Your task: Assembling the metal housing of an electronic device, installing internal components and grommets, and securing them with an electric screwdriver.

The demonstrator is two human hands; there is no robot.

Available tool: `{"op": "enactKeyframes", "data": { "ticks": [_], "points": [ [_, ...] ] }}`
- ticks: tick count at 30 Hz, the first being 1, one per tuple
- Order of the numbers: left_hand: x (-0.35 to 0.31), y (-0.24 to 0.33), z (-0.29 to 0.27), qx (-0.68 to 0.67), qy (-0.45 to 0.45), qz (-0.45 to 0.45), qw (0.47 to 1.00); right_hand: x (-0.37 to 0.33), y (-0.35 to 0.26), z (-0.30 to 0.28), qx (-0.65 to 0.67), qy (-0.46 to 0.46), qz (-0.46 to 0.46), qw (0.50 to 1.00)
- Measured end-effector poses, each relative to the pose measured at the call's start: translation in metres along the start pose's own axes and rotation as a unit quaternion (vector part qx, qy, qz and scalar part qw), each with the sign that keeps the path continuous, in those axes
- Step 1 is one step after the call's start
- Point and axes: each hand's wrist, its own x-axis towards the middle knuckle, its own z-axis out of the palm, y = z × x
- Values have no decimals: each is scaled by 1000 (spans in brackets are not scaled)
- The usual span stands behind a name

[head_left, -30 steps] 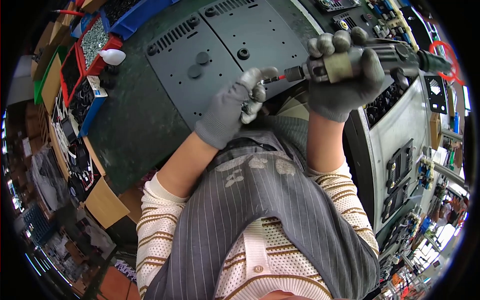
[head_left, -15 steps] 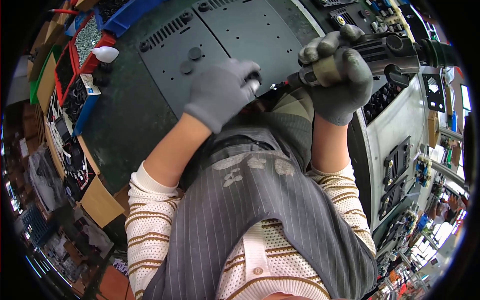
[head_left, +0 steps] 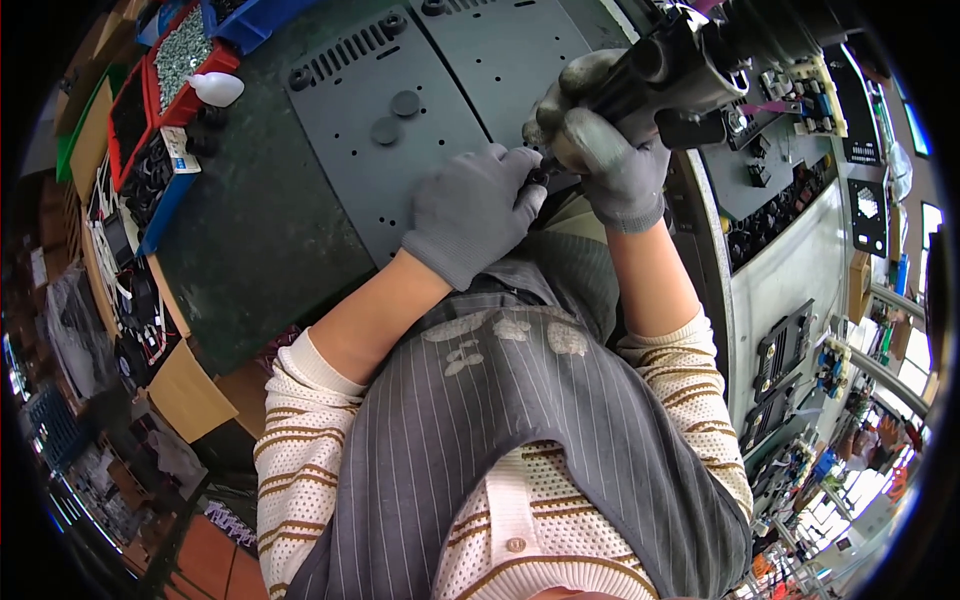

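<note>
My right hand (head_left: 612, 155), in a grey glove with a worn palm, is wrapped round a black power screwdriver (head_left: 685, 80). The tool's nose points down and left to the fingers of my left hand. My gloved left hand (head_left: 470, 210) pinches a small round black part (head_left: 538, 177) at the near edge of the panels; its exact kind is hard to make out. Below both hands lie two dark grey metal panels, the left panel (head_left: 350, 125) and the right panel (head_left: 510, 65), with slots and holes. Two round dark discs (head_left: 405, 103) rest on the left one.
At the left stand a red bin (head_left: 160, 100) of small silver hardware, a white bottle (head_left: 217, 89), a blue bin (head_left: 255, 30) and a cardboard box (head_left: 190, 390). To the right, a metal-topped table (head_left: 775, 270) holds dark plates (head_left: 785, 345) and black parts.
My right hand has brought the screwdriver left and turned it, so its nose meets my left hand's fingers. The left hand has shifted slightly right, still pinching the black part.
</note>
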Motion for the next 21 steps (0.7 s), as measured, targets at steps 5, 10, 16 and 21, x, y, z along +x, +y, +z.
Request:
{"op": "enactKeyframes", "data": {
  "ticks": [5, 10, 16, 21],
  "points": [
    [-1, 1, 0, 9, 0, 3, 1000, 3, -1, -3, -84, -52, 13, 995],
    [6, 0, -10, -23, -34, -31, 999, 17, -6, -2, -13, -73, 13, 997],
    [15, -58, -26, -782, -49, -162, 600, 16, -21, -4, 81, -5, -77, 994],
    [-1, -66, -17, -892, -58, -143, 424, 13, -34, 1, 143, -21, -115, 983]
  ]
}}
